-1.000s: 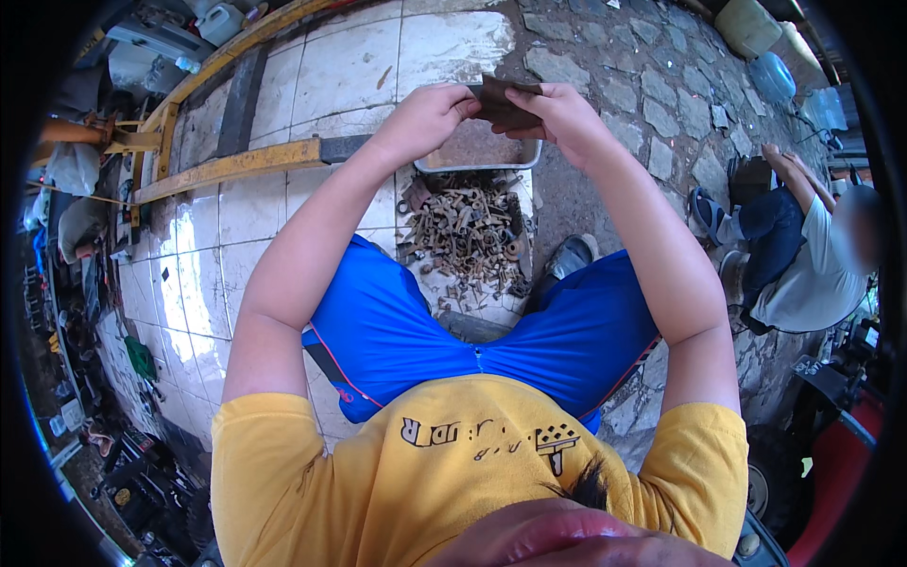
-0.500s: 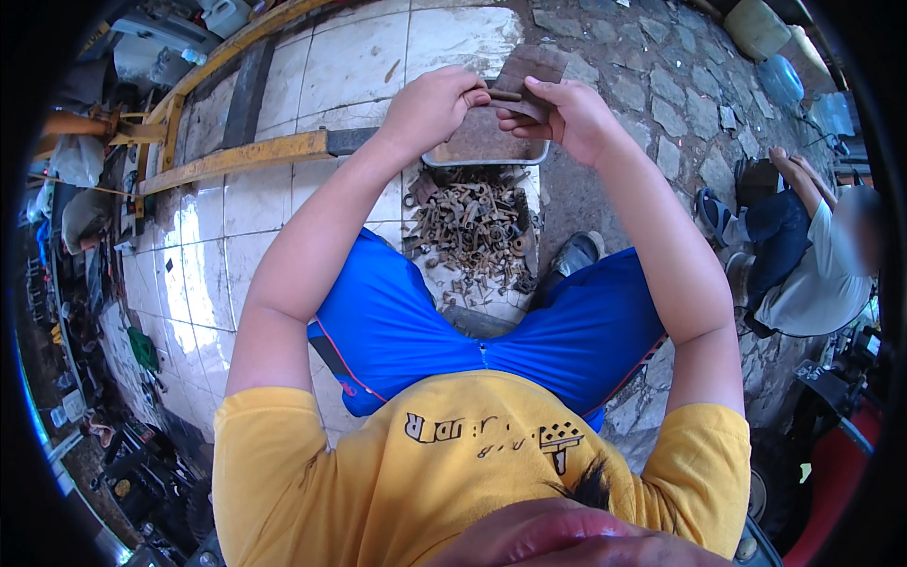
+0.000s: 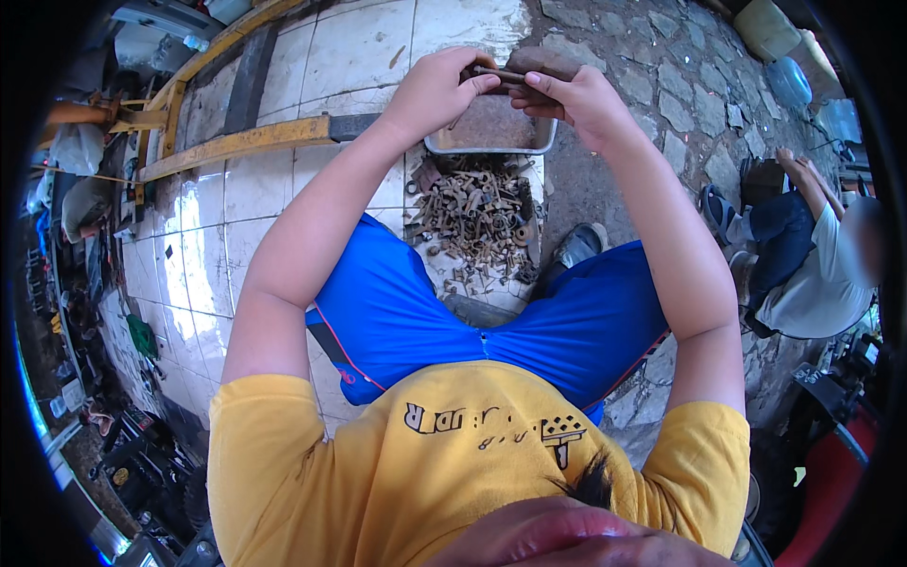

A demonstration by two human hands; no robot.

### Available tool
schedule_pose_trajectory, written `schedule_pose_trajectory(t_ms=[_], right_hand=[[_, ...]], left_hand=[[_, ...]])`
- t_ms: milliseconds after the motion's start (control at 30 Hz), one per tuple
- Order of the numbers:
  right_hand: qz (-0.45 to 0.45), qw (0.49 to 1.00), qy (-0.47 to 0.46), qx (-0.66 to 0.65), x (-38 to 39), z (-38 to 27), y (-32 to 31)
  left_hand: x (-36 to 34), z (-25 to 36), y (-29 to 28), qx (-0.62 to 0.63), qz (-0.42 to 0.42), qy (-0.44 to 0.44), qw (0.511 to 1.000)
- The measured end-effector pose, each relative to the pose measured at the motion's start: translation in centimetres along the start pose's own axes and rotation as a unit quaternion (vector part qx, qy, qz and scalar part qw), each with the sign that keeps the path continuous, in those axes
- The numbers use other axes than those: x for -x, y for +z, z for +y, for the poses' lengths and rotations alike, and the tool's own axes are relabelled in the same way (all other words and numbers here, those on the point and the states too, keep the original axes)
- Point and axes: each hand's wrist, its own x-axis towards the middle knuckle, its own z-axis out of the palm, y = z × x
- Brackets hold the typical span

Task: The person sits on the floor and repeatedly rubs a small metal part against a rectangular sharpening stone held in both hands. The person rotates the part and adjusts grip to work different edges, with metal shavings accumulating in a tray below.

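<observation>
One rod sits pinched by its nine-o'clock end in my left hand; at three o'clock, my right hand grips a brown sheet beside it.

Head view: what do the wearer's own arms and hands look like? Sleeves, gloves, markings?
Left hand and right hand: both ungloved, no wristwear visible. Left forearm and right forearm are bare, without visible markings. Left sleeve and right sleeve: short, yellow T-shirt fabric.

A yellow, dark-printed T-shirt is worn with blue, red-piped bottoms.
</observation>
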Motion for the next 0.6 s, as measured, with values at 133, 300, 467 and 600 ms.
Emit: schedule_pose_trajectory(t_ms=[133,300,467,600], right_hand=[[-0.014,0.999,0.003,-0.037,0.4,-0.3,0.3],[-0.045,0.999,0.011,-0.020,0.5,-0.4,1.0],[-0.007,1.000,0.013,-0.016,0.7,-1.1,1.6],[0.058,0.997,0.008,0.046,-0.6,0.1,0.0]], left_hand=[[-0.4,-0.7,0.1,0.261,-0.024,-0.072,0.962],[-0.3,-0.3,-0.1,0.387,-0.067,-0.084,0.916],[-0.2,-0.4,0.1,0.427,-0.030,-0.075,0.901],[-0.8,-0.9,-0.2,0.355,-0.006,-0.033,0.934]])
